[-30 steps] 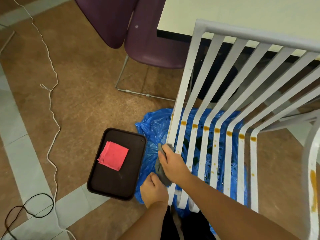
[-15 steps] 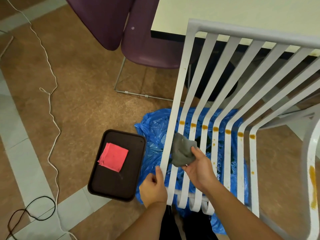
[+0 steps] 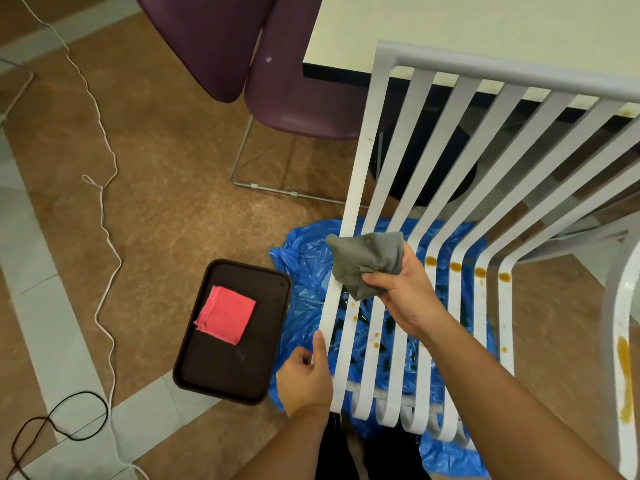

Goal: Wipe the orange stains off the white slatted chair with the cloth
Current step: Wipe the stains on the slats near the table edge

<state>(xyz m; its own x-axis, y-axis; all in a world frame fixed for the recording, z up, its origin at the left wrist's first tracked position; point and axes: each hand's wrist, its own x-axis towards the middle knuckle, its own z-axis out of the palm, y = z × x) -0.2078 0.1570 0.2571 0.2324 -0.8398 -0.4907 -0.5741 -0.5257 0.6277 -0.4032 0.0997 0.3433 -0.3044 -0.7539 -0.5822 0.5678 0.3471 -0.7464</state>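
Observation:
The white slatted chair (image 3: 388, 140) fills the right half of the view. Orange stains (image 3: 455, 266) dot the bend of the right-hand slats, and a long smear (image 3: 625, 375) runs down the right armrest. My right hand (image 3: 405, 296) grips a grey cloth (image 3: 367, 261) bunched against the three leftmost slats at the bend. My left hand (image 3: 306, 375) holds the front of the leftmost slat, thumb up along its edge.
A blue plastic sheet (image 3: 304, 271) lies on the floor under the chair. A dark brown tray (image 3: 232, 334) holding a folded pink cloth (image 3: 225, 315) sits left of it. A purple chair (image 3: 277, 74), a pale table (image 3: 485, 32), white cord (image 3: 104, 216) and black cable (image 3: 69, 420) are nearby.
My right hand has carried the grey cloth from the chair's front left edge up to the bend of the left slats. The stains there no longer show. My left hand shifted slightly up the slat.

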